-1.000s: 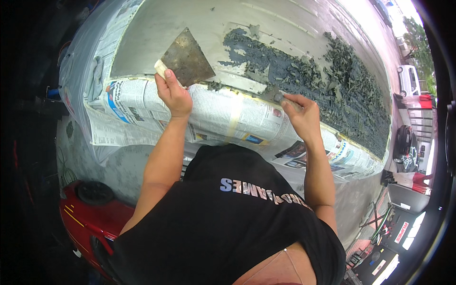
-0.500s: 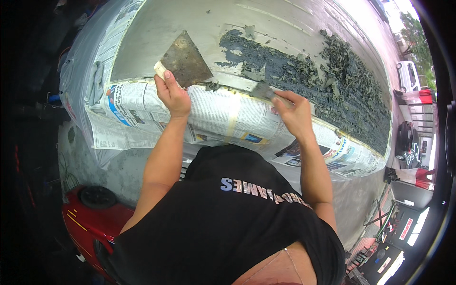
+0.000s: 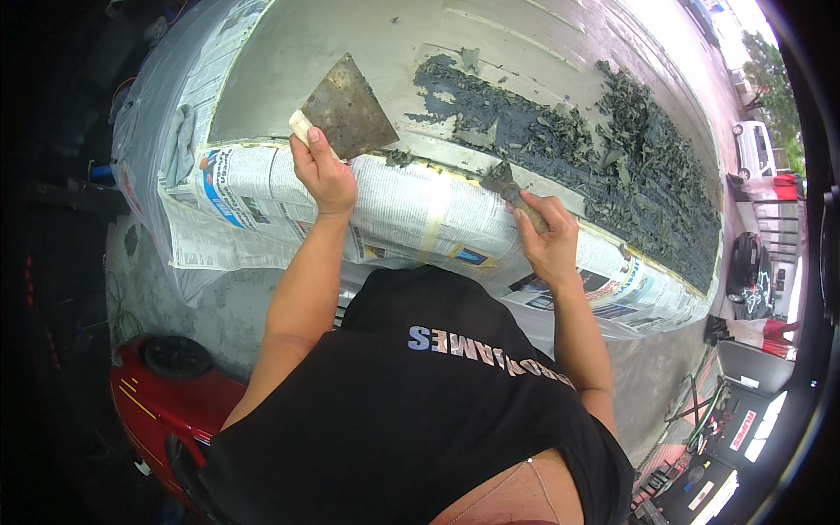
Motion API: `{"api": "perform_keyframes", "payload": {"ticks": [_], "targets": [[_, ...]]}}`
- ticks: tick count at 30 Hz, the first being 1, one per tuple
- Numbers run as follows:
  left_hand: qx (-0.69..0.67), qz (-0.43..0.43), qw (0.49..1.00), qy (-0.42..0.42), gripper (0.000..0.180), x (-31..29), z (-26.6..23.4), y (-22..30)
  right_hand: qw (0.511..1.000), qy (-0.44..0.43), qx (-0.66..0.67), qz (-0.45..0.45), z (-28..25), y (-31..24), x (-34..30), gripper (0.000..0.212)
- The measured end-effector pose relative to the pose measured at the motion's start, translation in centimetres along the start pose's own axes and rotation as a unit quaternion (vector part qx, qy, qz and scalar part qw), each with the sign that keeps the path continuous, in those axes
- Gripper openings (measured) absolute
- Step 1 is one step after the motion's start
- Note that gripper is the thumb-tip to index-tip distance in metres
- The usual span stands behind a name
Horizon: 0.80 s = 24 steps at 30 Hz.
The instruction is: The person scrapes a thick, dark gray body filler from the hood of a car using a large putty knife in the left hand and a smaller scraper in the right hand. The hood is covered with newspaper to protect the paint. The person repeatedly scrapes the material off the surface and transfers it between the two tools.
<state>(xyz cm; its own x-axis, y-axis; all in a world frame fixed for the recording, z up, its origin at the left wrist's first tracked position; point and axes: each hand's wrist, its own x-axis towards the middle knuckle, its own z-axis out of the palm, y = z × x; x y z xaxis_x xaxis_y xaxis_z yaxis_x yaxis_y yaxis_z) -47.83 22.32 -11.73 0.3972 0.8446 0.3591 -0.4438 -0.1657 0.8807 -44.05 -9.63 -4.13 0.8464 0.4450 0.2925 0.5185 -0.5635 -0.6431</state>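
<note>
My left hand (image 3: 327, 178) is closed around the pale handle strip of a wide, square metal spreader (image 3: 350, 107). Its stained blade stands up over the bare grey part of a large vehicle panel (image 3: 262, 96). In my right hand (image 3: 551, 236) is a small scraper (image 3: 499, 178), gripped by its handle, with the blade at the panel's near edge, where the newspaper begins. Dark, flaking paint (image 3: 525, 122) covers much of the panel's right side, curled and loose in many places. A small heap of dark flakes (image 3: 398, 158) lies by the spreader's lower corner.
Taped newspaper (image 3: 385, 197) runs along the panel's near edge, with clear plastic sheeting (image 3: 144, 157) at the left. A folded grey cloth (image 3: 179, 144) rests there. Behind me at the left is a red car (image 3: 166, 411); tool panels (image 3: 744, 429) stand at the right.
My right hand has drawn the scraper slightly back toward me and to the right, and its handle now shows. My left hand keeps the spreader in nearly the same place.
</note>
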Motion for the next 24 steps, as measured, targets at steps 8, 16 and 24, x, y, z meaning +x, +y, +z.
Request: {"api": "perform_keyframes", "payload": {"ticks": [8,16,24], "targets": [[-0.004,-0.005,1.0,0.002,0.03,0.1,0.1,0.3,0.999,0.004,-0.019,-0.03,1.9,-1.4,1.1,0.03],[0.005,-0.01,1.0,0.003,0.03,-0.1,-0.1,0.2,0.998,0.022,-0.03,-0.043,2.6,-1.6,0.6,0.031],[-0.002,-0.006,1.0,-0.006,0.028,-0.1,0.0,0.2,0.996,0.036,-0.032,-0.076,4.6,-2.4,1.0,0.031]]}}
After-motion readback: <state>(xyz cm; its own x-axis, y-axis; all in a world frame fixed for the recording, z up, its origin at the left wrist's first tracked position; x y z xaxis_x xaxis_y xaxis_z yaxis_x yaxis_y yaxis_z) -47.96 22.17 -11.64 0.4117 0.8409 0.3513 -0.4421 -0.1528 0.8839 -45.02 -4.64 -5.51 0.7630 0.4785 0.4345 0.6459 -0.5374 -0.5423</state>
